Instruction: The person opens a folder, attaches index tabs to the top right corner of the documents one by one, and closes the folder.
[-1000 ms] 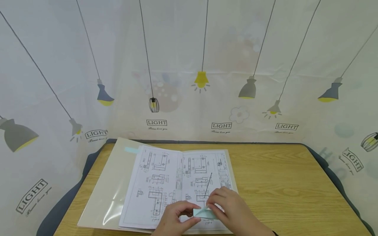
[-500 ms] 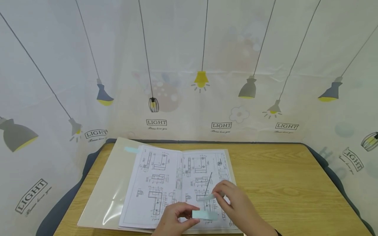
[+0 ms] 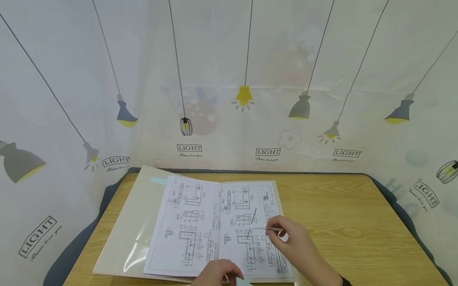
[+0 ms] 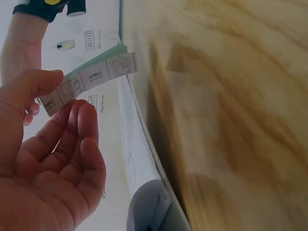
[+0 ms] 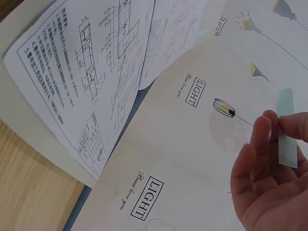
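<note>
Low in the head view, my left hand holds a pad of sticky notes between thumb and fingers. In the left wrist view the pad's printed backing faces the camera, with pale green sheets behind it. My right hand pinches a single pale blue-green sticky note, which appears edge-on in the head view. It hovers over the right page of an open booklet of technical drawings. A thin dark line crosses that page.
Beneath the booklet lies an open cream folder with a glossy cover. A pale blue sticky strip pokes out near its top left. The wooden table extends to the right, and a lamp-printed cloth hangs behind it.
My right hand has peeled one sticky note off the pad and moved it up and right. My left hand has lowered toward the near edge with the pad.
</note>
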`<act>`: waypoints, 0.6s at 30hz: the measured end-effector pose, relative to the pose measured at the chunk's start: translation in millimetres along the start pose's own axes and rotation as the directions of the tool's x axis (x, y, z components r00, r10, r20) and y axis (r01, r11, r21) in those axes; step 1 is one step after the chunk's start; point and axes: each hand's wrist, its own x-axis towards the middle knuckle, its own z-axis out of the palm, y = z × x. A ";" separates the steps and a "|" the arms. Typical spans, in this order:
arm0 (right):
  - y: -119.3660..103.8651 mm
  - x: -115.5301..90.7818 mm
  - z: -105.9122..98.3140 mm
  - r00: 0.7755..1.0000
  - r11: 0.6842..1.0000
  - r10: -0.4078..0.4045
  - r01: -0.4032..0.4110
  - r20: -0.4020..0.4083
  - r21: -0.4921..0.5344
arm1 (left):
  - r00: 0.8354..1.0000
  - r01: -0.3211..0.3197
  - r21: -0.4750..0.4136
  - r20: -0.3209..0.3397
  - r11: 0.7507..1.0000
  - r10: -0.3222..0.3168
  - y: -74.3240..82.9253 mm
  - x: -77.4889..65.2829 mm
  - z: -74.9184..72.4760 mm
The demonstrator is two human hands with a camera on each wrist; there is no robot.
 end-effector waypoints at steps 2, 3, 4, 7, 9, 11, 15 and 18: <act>1.3 -0.1 0.4 1.000 1.000 0.002 -0.002 0.006 0.000 | 1.000 0.023 0.008 0.018 1.000 -0.023 -2.8 1.6 2.1; 1.7 -0.1 0.6 1.000 1.000 0.005 -0.005 0.008 0.002 | 0.999 0.040 0.011 0.024 0.999 -0.040 -3.7 2.3 3.4; 1.8 0.0 0.8 1.000 1.000 0.014 -0.014 0.011 0.004 | 0.998 0.057 0.022 0.026 0.998 -0.057 -4.6 2.9 4.7; 1.9 0.5 0.9 1.000 1.000 0.027 -0.027 0.011 0.016 | 0.994 0.108 0.103 0.022 0.989 -0.111 -6.3 3.4 8.0; 1.9 0.7 1.1 1.000 0.999 0.028 -0.028 0.005 0.028 | 0.994 0.110 0.223 0.000 0.969 -0.113 -6.8 2.6 9.6; 2.5 0.5 1.3 1.000 0.999 0.011 -0.011 -0.005 0.030 | 0.993 0.113 0.346 -0.028 0.931 -0.111 -7.6 1.4 11.2; 3.9 -0.3 1.9 0.999 1.000 -0.010 0.010 -0.035 0.010 | 0.991 0.130 0.498 -0.050 0.858 -0.121 -8.7 0.7 14.5; 4.2 -0.2 2.2 0.998 1.000 0.028 -0.028 -0.053 -0.007 | 0.981 0.181 0.510 -0.035 0.841 -0.190 -9.2 2.8 16.0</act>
